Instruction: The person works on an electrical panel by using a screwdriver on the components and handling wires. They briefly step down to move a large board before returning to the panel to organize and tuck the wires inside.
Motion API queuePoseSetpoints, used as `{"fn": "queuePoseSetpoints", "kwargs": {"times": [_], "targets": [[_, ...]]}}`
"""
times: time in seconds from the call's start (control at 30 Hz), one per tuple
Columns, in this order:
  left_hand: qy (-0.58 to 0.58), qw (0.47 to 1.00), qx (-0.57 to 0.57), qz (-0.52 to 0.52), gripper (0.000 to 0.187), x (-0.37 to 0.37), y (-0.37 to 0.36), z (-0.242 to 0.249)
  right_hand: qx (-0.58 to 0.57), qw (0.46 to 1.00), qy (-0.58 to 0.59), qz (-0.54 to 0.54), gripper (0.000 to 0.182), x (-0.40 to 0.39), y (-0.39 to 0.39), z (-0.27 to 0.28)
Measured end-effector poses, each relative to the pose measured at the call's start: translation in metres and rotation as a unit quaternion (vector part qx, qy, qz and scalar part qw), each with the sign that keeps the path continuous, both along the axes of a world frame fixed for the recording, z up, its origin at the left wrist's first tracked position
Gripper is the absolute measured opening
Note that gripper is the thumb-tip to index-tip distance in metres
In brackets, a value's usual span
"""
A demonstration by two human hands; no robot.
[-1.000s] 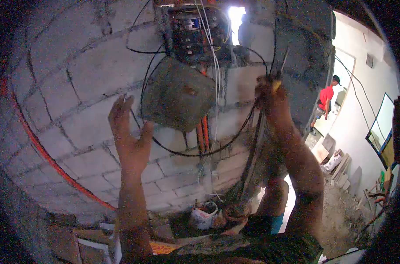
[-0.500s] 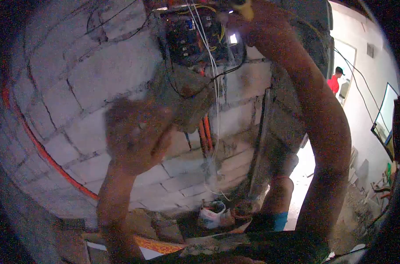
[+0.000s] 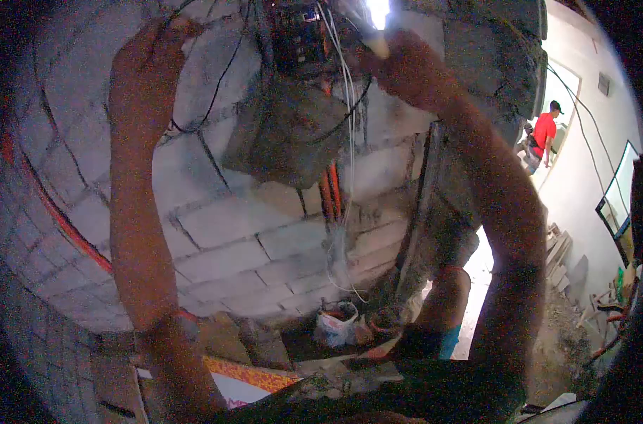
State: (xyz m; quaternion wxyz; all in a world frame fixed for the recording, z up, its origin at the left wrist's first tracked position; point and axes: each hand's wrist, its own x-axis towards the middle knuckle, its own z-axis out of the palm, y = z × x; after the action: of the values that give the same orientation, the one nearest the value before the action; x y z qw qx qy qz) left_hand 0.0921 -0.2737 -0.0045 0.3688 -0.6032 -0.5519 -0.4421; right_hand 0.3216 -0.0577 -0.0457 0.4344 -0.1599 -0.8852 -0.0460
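My left hand is raised at the upper left, its fingers closed around a thin black cable in front of the block wall. Up beside the electrical panel box is my right hand, fingers curled in. A pale yellowish tip shows at these fingers, and a bright white light glares just above them. What the right hand holds is lost in the glare. White wires hang down from the box, and orange conduits run below it.
A red-orange conduit curves along the wall at left. White bags stand on the floor below. A printed box lies near my body. At right, a person in a red shirt stands by a bright doorway; debris lies there.
My left hand has moved up and left, from below the box to the black cable. My right hand sits slightly lower, and the light shows brighter and higher. The view has shifted slightly.
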Motion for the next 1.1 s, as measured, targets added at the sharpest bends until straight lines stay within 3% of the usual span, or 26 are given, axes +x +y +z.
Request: {"fn": "queuePoseSetpoints", "kwargs": {"times": [0.03,0.07,0.1,0.13,0.17,0.2,0.23,0.27,0.3,0.33,0.4,0.43,0.5,0.53,0.6,0.63,0.7,0.73,0.8,0.83,0.87,0.9,0.93,1.0,1.1], "targets": [[0.096,0.993,-0.008,0.072,0.025,-0.016,0.000,-0.008,0.000,1.000,-0.005,0.001,0.027,0.000,0.000,-0.012],[0.192,0.971,-0.016,0.142,0.022,-0.031,0.001,-0.018,-0.143,0.988,0.052,0.028,0.026,-0.004,0.007,-0.029],[0.187,0.972,-0.014,0.143,0.022,-0.039,0.008,-0.030,-0.281,0.952,0.107,0.054,0.026,-0.008,0.017,-0.045],[0.139,0.976,-0.098,0.138,0.021,-0.048,0.018,-0.043,-0.277,0.954,0.104,0.055,0.026,-0.015,0.030,-0.059],[0.091,0.970,-0.181,0.131,0.022,-0.056,0.028,-0.056,-0.312,0.923,0.193,0.117,0.022,-0.022,0.044,-0.075],[0.086,0.972,-0.183,0.118,0.025,-0.063,0.043,-0.075,-0.345,0.878,0.280,0.179,0.019,-0.026,0.051,-0.081],[0.082,0.974,-0.184,0.105,0.030,-0.065,0.057,-0.093,-0.344,0.878,0.280,0.182,0.019,-0.027,0.048,-0.082],[-0.128,0.971,-0.200,0.008,0.034,-0.054,0.065,-0.103,-0.407,0.820,0.314,0.252,0.016,-0.031,0.040,-0.085],[-0.330,0.917,-0.206,-0.090,0.038,-0.041,0.069,-0.112,-0.466,0.750,0.345,0.318,0.014,-0.034,0.030,-0.088],[-0.328,0.918,-0.206,-0.089,0.038,-0.033,0.071,-0.120,-0.465,0.749,0.347,0.319,0.014,-0.039,0.024,-0.090],[-0.319,0.875,-0.333,-0.149,0.052,-0.018,0.076,-0.134,-0.524,0.608,0.394,0.447,0.013,-0.046,0.015,-0.095],[-0.319,0.874,-0.334,-0.149,0.052,-0.011,0.078,-0.142,-0.524,0.608,0.395,0.447,0.013,-0.046,0.009,-0.099],[-0.378,0.816,-0.402,-0.169,0.051,-0.001,0.083,-0.150,-0.523,0.572,0.423,0.469,0.013,-0.043,-0.001,-0.101],[-0.380,0.816,-0.402,-0.169,0.051,0.000,0.085,-0.151,-0.525,0.571,0.422,0.469,0.013,-0.042,0.001,-0.104],[-0.159,0.932,-0.318,-0.075,0.050,-0.001,0.087,-0.155,-0.517,0.582,0.430,0.457,0.012,-0.038,0.007,-0.112],[-0.161,0.931,-0.318,-0.075,0.050,-0.010,0.095,-0.161,-0.518,0.583,0.429,0.457,0.012,-0.036,0.011,-0.117],[-0.315,0.932,-0.158,-0.088,0.045,-0.033,0.114,-0.174,-0.462,0.680,0.394,0.410,0.012,-0.034,0.019,-0.129],[-0.315,0.932,-0.157,-0.089,0.045,-0.025,0.106,-0.164,-0.461,0.681,0.395,0.410,0.012,-0.034,0.023,-0.135],[-0.438,0.865,-0.076,-0.231,0.039,-0.013,0.088,-0.141,-0.516,0.667,0.353,0.406,0.013,-0.040,0.036,-0.154],[-0.437,0.866,-0.075,-0.233,0.039,-0.010,0.085,-0.135,-0.514,0.668,0.353,0.406,0.013,-0.050,0.048,-0.171],[-0.447,0.860,-0.027,-0.247,0.034,-0.008,0.082,-0.129,-0.367,0.834,0.309,0.273,0.015,-0.065,0.062,-0.191],[-0.456,0.851,0.022,-0.260,0.030,-0.006,0.080,-0.124,-0.195,0.943,0.244,0.120,0.018,-0.073,0.069,-0.198],[-0.454,0.851,0.023,-0.261,0.030,-0.010,0.080,-0.119,-0.193,0.943,0.244,0.121,0.018,-0.069,0.050,-0.182],[-0.358,0.883,0.133,-0.273,0.025,-0.024,0.081,-0.106,-0.467,0.827,0.210,0.233,0.021,-0.060,0.014,-0.154],[-0.367,0.897,0.127,-0.209,0.025,-0.016,0.058,-0.061,-0.492,0.819,0.206,0.212,0.025,-0.073,0.010,-0.142]]}}
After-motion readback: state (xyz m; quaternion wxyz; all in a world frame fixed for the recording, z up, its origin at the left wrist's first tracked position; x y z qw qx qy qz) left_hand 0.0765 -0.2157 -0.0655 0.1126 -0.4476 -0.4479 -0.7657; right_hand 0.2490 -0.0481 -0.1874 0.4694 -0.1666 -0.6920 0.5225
